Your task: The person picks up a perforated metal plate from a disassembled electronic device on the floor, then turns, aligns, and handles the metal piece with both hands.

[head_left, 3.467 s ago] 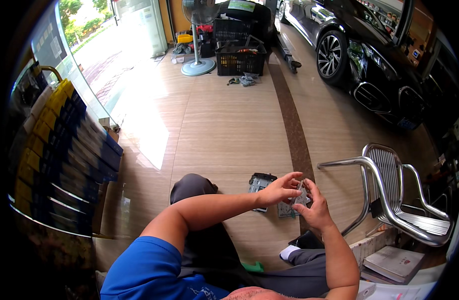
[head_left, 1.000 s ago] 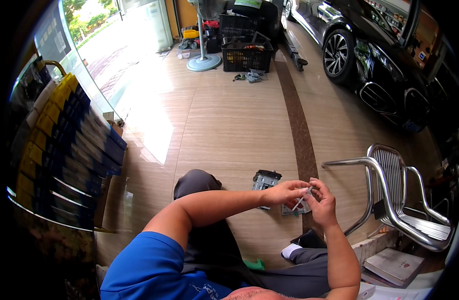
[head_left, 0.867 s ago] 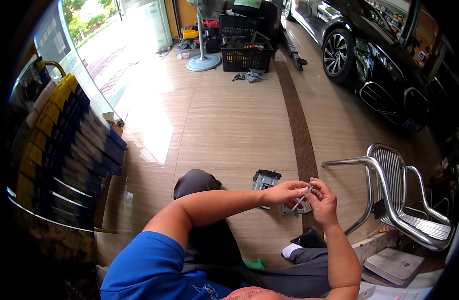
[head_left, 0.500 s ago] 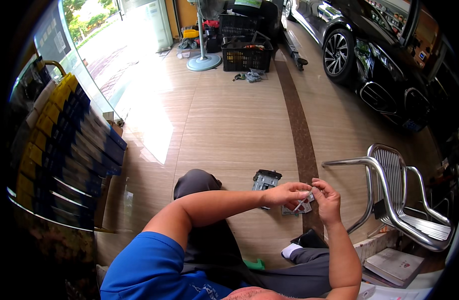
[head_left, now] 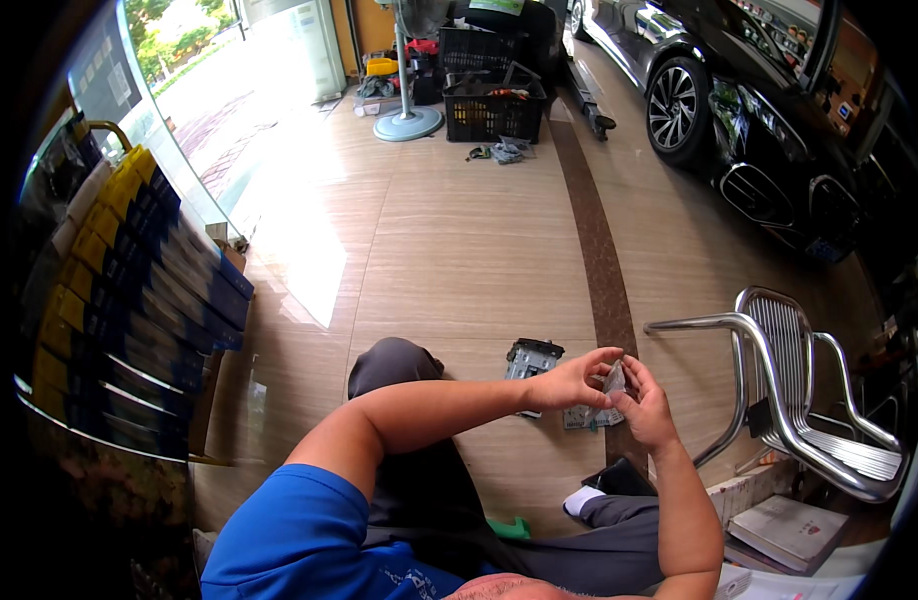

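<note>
Between my two hands is a small translucent plastic piece (head_left: 615, 377), greyish and pointed at the top, perhaps a little bag; its exact kind is too small to make out. My left hand (head_left: 569, 384) reaches in from the left, its thumb and fingers closed on the piece's left side. Curled around the right side is my right hand (head_left: 647, 405), fingers bent and thumb against the piece. Just below them a flat pale part (head_left: 581, 420) with printed markings lies on the floor, partly covered by the hands. Beside it, a grey metal box-shaped unit (head_left: 535, 358) with a black edge is partly hidden behind my left hand.
A silver metal chair (head_left: 779, 400) stands at the right, above a stack of books (head_left: 787, 535). A rack of blue and yellow boxes (head_left: 129, 270) fills the left. Farther off are a fan base (head_left: 407, 124), black crates (head_left: 493, 112) and a black car (head_left: 739, 110).
Both hands have shifted slightly and the fingers have re-gripped. The piece between them now stands upright and shows more; the white strip seen earlier no longer shows.
</note>
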`<state>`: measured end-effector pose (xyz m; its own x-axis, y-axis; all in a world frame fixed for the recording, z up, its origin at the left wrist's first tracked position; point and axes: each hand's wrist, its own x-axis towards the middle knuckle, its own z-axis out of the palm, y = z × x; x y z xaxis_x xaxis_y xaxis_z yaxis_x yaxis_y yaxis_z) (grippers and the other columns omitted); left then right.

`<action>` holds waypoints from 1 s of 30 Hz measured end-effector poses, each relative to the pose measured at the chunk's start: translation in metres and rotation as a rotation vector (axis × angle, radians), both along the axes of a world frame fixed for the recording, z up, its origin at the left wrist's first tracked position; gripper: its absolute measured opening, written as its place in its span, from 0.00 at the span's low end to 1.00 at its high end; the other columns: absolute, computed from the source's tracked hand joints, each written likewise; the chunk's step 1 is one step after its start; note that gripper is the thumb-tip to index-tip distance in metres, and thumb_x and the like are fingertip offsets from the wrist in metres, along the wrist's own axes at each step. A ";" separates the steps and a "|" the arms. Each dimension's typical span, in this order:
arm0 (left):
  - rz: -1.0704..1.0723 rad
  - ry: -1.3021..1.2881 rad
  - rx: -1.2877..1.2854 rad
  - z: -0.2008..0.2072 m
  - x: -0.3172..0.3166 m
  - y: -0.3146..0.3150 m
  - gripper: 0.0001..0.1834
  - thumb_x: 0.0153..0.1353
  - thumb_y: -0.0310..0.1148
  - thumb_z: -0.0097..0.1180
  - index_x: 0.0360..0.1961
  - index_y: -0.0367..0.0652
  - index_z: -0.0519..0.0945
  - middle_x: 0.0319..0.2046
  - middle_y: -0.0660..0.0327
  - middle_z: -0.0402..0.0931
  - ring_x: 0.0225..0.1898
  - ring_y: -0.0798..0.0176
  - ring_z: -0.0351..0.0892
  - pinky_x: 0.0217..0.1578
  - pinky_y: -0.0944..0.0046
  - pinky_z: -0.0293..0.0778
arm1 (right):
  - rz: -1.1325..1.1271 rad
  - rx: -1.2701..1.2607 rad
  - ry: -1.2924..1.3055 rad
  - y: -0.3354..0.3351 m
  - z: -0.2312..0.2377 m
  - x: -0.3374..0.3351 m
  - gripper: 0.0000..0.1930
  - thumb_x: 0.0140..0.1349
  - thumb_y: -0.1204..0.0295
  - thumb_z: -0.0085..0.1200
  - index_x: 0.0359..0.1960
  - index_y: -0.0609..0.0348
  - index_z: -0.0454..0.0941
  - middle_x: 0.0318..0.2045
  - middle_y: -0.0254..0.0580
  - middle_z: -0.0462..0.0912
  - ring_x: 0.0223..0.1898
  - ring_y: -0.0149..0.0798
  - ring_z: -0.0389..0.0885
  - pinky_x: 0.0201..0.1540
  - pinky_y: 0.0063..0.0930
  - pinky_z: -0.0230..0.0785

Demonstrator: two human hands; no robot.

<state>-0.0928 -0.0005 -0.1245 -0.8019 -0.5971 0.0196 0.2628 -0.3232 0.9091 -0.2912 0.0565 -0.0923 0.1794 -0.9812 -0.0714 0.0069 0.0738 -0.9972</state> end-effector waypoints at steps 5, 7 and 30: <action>-0.003 0.018 -0.033 0.002 0.000 0.002 0.52 0.57 0.21 0.66 0.76 0.43 0.45 0.62 0.52 0.65 0.62 0.58 0.70 0.61 0.58 0.69 | 0.031 0.002 0.000 0.002 0.006 0.004 0.41 0.58 0.72 0.66 0.70 0.67 0.55 0.65 0.55 0.68 0.65 0.43 0.68 0.68 0.37 0.61; 0.005 0.018 -0.037 0.005 0.000 0.002 0.52 0.57 0.21 0.66 0.76 0.43 0.44 0.63 0.53 0.64 0.62 0.58 0.69 0.62 0.58 0.69 | 0.026 -0.027 0.029 0.001 0.004 0.003 0.42 0.57 0.72 0.67 0.70 0.67 0.56 0.65 0.56 0.68 0.65 0.44 0.68 0.67 0.37 0.61; -0.119 -0.002 0.191 0.011 0.002 0.003 0.46 0.63 0.36 0.62 0.76 0.50 0.48 0.61 0.57 0.69 0.60 0.61 0.69 0.55 0.53 0.72 | 0.032 -0.499 0.663 0.013 0.012 0.008 0.48 0.43 0.72 0.74 0.68 0.59 0.60 0.59 0.55 0.72 0.58 0.54 0.76 0.58 0.40 0.74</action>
